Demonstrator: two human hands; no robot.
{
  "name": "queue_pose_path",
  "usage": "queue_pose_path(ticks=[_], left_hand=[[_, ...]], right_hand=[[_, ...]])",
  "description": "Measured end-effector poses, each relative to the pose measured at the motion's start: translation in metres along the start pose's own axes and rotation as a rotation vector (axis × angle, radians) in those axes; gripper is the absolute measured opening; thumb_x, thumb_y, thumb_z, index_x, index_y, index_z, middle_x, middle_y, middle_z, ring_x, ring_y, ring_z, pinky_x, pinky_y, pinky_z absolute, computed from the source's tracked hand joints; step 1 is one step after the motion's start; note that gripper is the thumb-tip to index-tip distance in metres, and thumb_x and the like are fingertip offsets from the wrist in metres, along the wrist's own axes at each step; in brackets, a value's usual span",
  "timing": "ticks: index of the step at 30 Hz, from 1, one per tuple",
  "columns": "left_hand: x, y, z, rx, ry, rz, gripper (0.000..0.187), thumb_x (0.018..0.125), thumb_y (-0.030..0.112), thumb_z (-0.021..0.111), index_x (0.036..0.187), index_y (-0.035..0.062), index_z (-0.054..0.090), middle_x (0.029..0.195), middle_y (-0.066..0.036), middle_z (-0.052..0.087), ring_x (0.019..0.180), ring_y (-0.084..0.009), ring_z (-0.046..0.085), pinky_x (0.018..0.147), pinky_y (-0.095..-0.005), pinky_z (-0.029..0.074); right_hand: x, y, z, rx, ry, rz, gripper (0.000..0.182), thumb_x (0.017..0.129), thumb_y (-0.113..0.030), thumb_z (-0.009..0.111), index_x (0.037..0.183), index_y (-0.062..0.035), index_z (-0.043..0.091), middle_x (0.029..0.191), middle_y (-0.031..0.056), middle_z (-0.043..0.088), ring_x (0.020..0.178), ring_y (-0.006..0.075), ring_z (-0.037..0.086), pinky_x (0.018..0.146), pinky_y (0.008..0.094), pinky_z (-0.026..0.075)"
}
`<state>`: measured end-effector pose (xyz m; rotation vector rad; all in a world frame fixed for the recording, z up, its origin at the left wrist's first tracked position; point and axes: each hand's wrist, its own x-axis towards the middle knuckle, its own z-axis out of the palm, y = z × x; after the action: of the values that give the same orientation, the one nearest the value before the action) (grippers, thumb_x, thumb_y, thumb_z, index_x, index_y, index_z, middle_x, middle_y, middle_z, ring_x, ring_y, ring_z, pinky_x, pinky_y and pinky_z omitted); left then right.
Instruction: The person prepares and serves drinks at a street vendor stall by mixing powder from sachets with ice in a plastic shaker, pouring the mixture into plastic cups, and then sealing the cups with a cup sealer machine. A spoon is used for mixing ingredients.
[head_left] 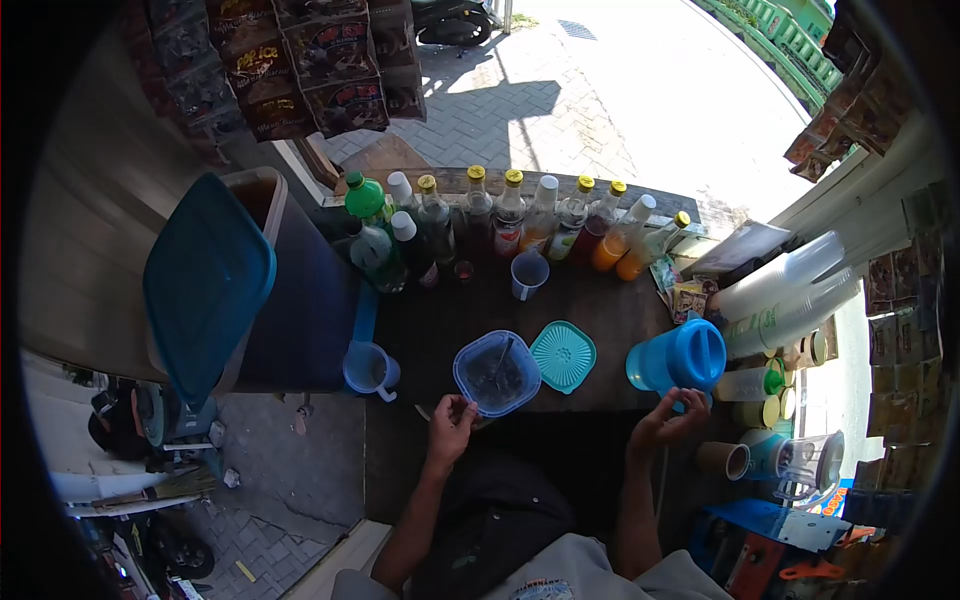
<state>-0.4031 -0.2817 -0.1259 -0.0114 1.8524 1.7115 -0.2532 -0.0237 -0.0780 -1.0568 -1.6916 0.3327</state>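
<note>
My left hand [453, 428] is at the lower left edge of a clear bluish container [497, 373], its thumb and fingers pinched together; what they hold, if anything, is too small to tell. Inside the container lie dark contents and a spoon-like utensil. A round-cornered turquoise lid [563, 357] lies flat just right of it. My right hand [672, 418] is palm up with fingers curled apart, just below a blue lidded pitcher [678, 358], near its handle. No object shows in that hand.
Syrup bottles [508, 215] line the counter's far edge. A measuring cup [529, 274] stands before them, and another [371, 370] stands at left by a large bin [310, 290] with a teal lid [208, 285]. Stacked plastic cups [785, 295] lean at right. Sachets [335, 60] hang above.
</note>
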Motion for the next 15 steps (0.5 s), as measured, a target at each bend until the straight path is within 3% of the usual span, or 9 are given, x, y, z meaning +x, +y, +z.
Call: queue_pose_path(ticks=[2,4,6,7,9,15], left_hand=[[0.006,0.002,0.000,-0.047,-0.024,-0.013,0.017,0.092,0.014,0.060,0.097,0.0002,0.052,0.083,-0.006,0.062,0.076,-0.0118,0.063,0.069,-0.0261,0.053],[0.004,0.003,-0.005,-0.143,-0.085,-0.038,0.015,0.093,0.011,0.058,0.097,-0.0006,0.050,0.082,-0.007,0.062,0.075,-0.0123,0.064,0.070,-0.0267,0.054],[0.004,0.002,-0.009,-0.132,-0.097,-0.028,0.014,0.093,0.011,0.058,0.097,-0.0005,0.050,0.082,-0.007,0.062,0.075,-0.0123,0.063,0.070,-0.0271,0.054],[0.005,0.002,-0.012,-0.117,-0.107,-0.005,0.014,0.093,0.011,0.057,0.098,-0.0004,0.049,0.082,-0.007,0.062,0.074,-0.0123,0.063,0.069,-0.0275,0.054],[0.004,0.000,-0.014,-0.123,-0.111,-0.011,0.015,0.093,0.011,0.057,0.098,-0.0002,0.049,0.082,-0.007,0.062,0.074,-0.0123,0.063,0.069,-0.0275,0.054],[0.011,-0.004,-0.018,-0.112,-0.145,-0.003,0.016,0.093,0.013,0.058,0.100,0.0007,0.050,0.085,-0.006,0.063,0.078,-0.0113,0.062,0.071,-0.0267,0.053]], right_hand=[[-0.004,-0.057,0.018,0.240,-0.603,-0.098,0.016,0.084,-0.011,0.064,0.099,-0.0052,0.060,0.115,0.0153,0.044,0.110,0.0310,0.045,0.095,0.0442,0.038],[-0.008,-0.088,0.043,0.101,-0.880,-0.423,0.023,0.081,-0.011,0.066,0.104,-0.0096,0.063,0.120,0.0166,0.043,0.117,0.0342,0.041,0.100,0.0470,0.033],[-0.014,-0.104,0.069,0.061,-1.065,-0.562,0.033,0.076,-0.014,0.072,0.109,-0.0149,0.066,0.128,0.0152,0.042,0.126,0.0348,0.034,0.102,0.0486,0.032],[-0.015,-0.107,0.081,0.060,-1.070,-0.559,0.033,0.076,-0.014,0.072,0.109,-0.0149,0.066,0.128,0.0152,0.042,0.126,0.0348,0.034,0.102,0.0486,0.032],[-0.022,-0.109,0.098,-0.155,-1.206,-0.809,0.035,0.076,-0.016,0.072,0.110,-0.0154,0.066,0.131,0.0162,0.041,0.129,0.0365,0.032,0.104,0.0488,0.030],[-0.036,-0.108,0.115,-0.291,-1.207,-0.914,0.029,0.067,-0.004,0.067,0.096,-0.0043,0.065,0.126,0.0198,0.045,0.129,0.0366,0.034,0.103,0.0443,0.033]])
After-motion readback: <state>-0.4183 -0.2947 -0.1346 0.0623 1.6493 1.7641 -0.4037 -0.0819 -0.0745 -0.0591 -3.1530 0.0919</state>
